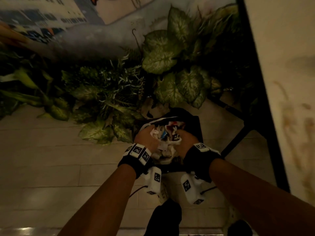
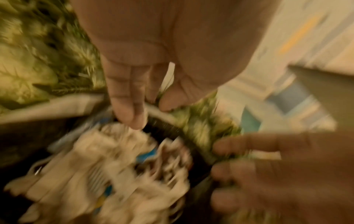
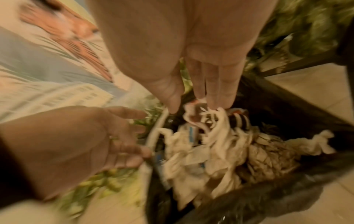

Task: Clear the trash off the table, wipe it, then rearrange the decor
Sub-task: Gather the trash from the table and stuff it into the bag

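A heap of crumpled white paper trash (image 1: 164, 133) fills a bin lined with a black bag (image 1: 196, 123) on the floor. Both hands hover over it, one on each side of the heap. My left hand (image 1: 147, 136) is at the bin's left edge, and in the left wrist view this left hand (image 2: 149, 112) shows straight fingers holding nothing above the trash (image 2: 114, 166). My right hand (image 1: 183, 139) is at the right, and in the right wrist view this right hand (image 3: 193, 106) has straight fingers whose tips touch the top papers (image 3: 210, 144). Both wrist views are motion-blurred.
Leafy green plants (image 1: 162, 57) crowd the floor just behind and left of the bin, below a painted wall. A pale table top (image 1: 281, 82) on a black frame (image 1: 252, 79) rises along the right. Light floor tiles (image 1: 51, 159) spread to the left.
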Demonstrator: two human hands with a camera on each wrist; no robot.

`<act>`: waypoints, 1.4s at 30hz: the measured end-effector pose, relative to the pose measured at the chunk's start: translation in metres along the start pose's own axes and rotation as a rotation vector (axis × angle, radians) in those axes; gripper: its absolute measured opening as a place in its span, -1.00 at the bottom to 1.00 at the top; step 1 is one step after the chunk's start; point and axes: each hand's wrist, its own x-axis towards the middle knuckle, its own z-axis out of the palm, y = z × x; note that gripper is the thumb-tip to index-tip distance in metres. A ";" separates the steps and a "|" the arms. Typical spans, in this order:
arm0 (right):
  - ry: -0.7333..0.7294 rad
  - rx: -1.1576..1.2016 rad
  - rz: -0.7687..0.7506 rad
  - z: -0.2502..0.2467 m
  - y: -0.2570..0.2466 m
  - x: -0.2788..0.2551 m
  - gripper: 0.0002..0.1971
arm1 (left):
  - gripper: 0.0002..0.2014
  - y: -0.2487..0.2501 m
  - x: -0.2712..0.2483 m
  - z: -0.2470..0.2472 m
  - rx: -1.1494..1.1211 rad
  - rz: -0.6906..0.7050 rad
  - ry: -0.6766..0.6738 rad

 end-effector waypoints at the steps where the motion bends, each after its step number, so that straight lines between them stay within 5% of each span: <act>1: -0.009 -0.009 -0.016 -0.004 -0.003 -0.012 -0.47 | -0.56 0.004 -0.009 -0.009 -0.030 -0.013 0.057; 7: -0.137 -0.083 -0.153 -0.034 -0.019 -0.083 -0.59 | -0.89 0.041 -0.063 -0.043 -0.128 0.036 0.228; 14: -0.078 -0.129 -0.393 -0.107 -0.021 -0.186 -0.62 | -0.79 0.110 -0.126 -0.060 -0.237 0.199 0.242; 25: -0.110 0.068 -0.478 -0.238 0.122 -0.315 -0.74 | -0.79 0.246 -0.225 -0.020 -0.292 0.393 0.298; 34: 0.104 -0.001 -0.415 -0.341 0.252 -0.346 -0.79 | -0.83 0.350 -0.259 0.073 -0.256 0.411 0.249; 42: 0.576 0.121 -0.347 -0.447 0.300 -0.372 -0.85 | -0.83 0.405 -0.248 0.113 0.007 0.505 0.081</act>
